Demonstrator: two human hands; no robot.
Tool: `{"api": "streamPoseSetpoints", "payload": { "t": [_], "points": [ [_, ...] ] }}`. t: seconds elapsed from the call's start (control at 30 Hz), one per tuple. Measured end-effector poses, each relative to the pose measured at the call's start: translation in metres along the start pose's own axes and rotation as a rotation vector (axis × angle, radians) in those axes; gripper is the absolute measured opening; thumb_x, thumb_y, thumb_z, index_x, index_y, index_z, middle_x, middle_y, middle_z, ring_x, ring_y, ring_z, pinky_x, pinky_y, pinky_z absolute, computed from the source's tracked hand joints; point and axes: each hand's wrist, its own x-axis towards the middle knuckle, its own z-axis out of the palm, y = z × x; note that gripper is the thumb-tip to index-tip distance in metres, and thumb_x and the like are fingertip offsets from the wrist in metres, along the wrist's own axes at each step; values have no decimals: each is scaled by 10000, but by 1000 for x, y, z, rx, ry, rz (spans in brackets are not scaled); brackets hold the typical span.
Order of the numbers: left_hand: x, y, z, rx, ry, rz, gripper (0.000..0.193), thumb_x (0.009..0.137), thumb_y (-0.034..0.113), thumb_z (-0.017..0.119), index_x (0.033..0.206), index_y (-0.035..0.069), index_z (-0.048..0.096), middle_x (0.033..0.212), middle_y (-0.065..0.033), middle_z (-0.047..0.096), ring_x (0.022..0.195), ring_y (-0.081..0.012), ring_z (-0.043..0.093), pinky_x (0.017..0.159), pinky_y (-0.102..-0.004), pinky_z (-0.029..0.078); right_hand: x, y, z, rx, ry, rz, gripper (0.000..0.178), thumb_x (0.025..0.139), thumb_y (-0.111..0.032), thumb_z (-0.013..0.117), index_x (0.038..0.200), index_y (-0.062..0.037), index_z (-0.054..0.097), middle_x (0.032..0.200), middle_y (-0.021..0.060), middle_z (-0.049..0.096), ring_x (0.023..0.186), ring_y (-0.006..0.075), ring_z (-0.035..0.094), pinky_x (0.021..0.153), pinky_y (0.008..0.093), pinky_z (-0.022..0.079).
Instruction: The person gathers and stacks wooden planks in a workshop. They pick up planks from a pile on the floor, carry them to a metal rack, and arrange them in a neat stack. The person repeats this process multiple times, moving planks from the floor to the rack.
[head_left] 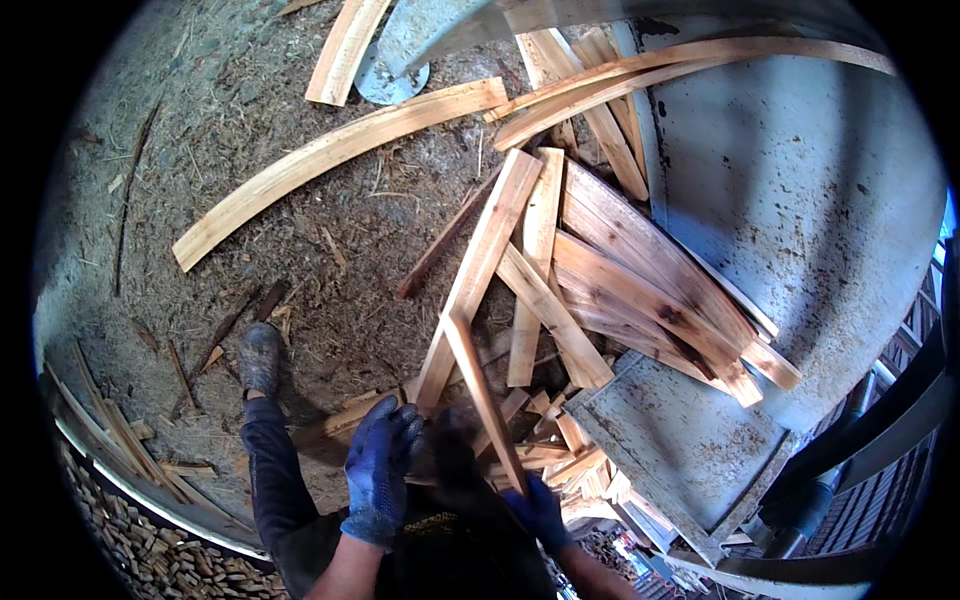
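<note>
My right hand (540,514), in a blue work glove, is closed round the lower end of a narrow wooden board (480,392). The board slants up and to the left, its far end close to a longer plank (478,265). My left hand (376,474), gloved in blue too, is raised at my front with its fingers apart and nothing in it. Ahead and to the right, several more planks (650,265) lie in a loose, criss-crossed heap. Short wood offcuts (545,455) lie just ahead of my right hand.
A long board (330,165) lies on the debris-covered ground (250,230) ahead left. Large grey, stained metal panels (800,190) stand at the right, with a lower metal ledge (690,440) nearer me. Thin strips (125,440) lie along the left edge, above a pile of small wood pieces (160,535).
</note>
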Motion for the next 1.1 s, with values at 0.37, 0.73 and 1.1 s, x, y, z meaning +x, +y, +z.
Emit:
{"api": "streamPoseSetpoints", "payload": {
  "t": [0.37, 0.73, 1.1],
  "points": [
    [0, -6, -6, 73, -22, 8, 396, 929, 248, 507, 1295, 100, 474, 1208, -74, 572, 1070, -176, 555, 910, -308, 430, 78, 93, -42, -409, 250, -384, 597, 775, -309, 680, 1237, 10, 480, 1156, 216, 565, 1056, 358, 560, 897, 418, 447],
    [212, 47, 56, 1274, 26, 1003, 546, 738, 180, 677, 1243, 64, 505, 1164, -183, 575, 1083, -324, 555, 934, -377, 435, 279, -69, -69, -943, 354, -454, 557, 669, -404, 717, 1090, -75, 557, 887, 159, 637, 780, 338, 623, 664, 451, 489],
    [228, 45, 68, 1379, -27, 996, 176, 784, 210, 621, 840, 44, 599, 794, -220, 597, 780, -433, 574, 644, -476, 454, 282, -32, -18, 377, 271, -486, 619, 775, -49, 696, 1321, -46, 404, 1095, 72, 605, 954, 142, 587, 819, 271, 481]
  ]
}}
